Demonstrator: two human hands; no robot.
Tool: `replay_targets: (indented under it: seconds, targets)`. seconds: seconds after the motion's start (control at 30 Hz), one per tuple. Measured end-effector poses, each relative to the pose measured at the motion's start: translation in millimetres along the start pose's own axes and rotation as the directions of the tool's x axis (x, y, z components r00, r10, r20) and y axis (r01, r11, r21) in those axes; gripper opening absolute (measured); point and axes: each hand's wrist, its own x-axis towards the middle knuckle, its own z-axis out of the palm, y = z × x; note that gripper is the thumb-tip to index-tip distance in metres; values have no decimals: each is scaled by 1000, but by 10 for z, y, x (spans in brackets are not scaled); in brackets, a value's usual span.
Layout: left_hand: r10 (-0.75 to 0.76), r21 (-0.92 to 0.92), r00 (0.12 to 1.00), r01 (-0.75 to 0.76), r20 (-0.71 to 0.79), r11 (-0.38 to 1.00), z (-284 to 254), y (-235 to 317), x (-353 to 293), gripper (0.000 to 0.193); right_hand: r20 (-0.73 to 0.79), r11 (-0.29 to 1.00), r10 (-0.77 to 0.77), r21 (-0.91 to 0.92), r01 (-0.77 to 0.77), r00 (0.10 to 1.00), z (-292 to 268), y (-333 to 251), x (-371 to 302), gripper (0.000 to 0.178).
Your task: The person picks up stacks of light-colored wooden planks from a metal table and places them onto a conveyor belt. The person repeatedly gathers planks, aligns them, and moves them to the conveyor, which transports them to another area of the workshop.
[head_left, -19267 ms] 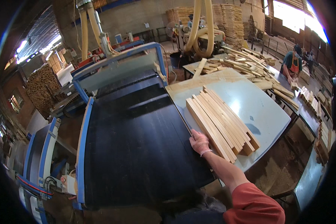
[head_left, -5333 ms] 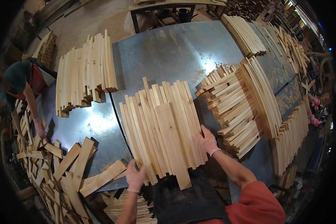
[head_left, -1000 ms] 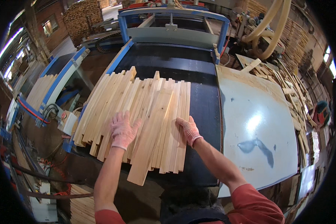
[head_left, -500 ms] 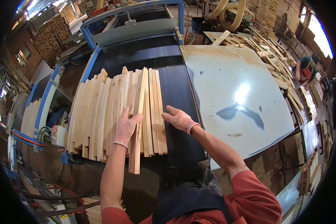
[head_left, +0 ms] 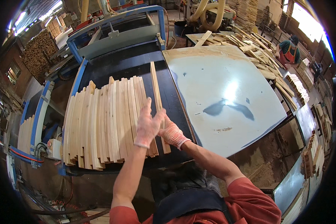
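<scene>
Both my hands wear pale knitted work gloves. My left hand (head_left: 148, 128) is over the right edge of a row of wooden strips (head_left: 112, 123), its fingers stretched out and its thumb apart. Just to the right, my right hand (head_left: 172, 133) is closed across a single wooden strip (head_left: 156, 86), its fingertips partly hidden by my left hand. This strip lies on the black machine bed (head_left: 175, 100), angled slightly, with a gap between its far end and the row. The strips in the row lie side by side with uneven ends.
A blue-framed machine gate (head_left: 115, 39) crosses the bed's far end. On the right is a pale metal-topped table (head_left: 212, 119), with a heap of loose wood pieces (head_left: 257, 56) beyond it. Another person (head_left: 289, 52) works at the far right. A control box (head_left: 55, 147) stands at the left.
A strip now lies apart at the row's right side; earlier my left hand held one raised over the row. My left hand has moved right and opened, and my right hand has come in beside it.
</scene>
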Motion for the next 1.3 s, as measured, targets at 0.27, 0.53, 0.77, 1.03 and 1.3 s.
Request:
replay_targets:
  seconds: [0.27, 0.53, 0.77, 1.03, 1.3]
  targets:
    - [113, -492, 993, -79, 39, 867, -235, 454, -961, 34, 179, 682, -529, -491, 541, 829, 609, 640, 846, 38]
    - [124, -711, 952, 120, 281, 693, 881, 771, -1382, 60, 186, 649, -725, -138, 748, 664, 805, 2471, 1138, 40]
    - [232, -721, 816, 289, 530, 630, 2104, 1470, -1922, 65, 201, 627, -779, 272, 730, 594, -1047, 2959, -1666, 11]
    - [114, -229, 215, 648, 970, 726, 4078, 2425, -3289, 40, -248, 145, 247, 965, 217, 937, -2284, 5212, -4397, 26]
    - [-27, 78, -116, 465, 993, 882, 5718, 2538, -3624, 54, -362, -205, 475, 841, 501, 802, -2694, 6297, -5367, 34]
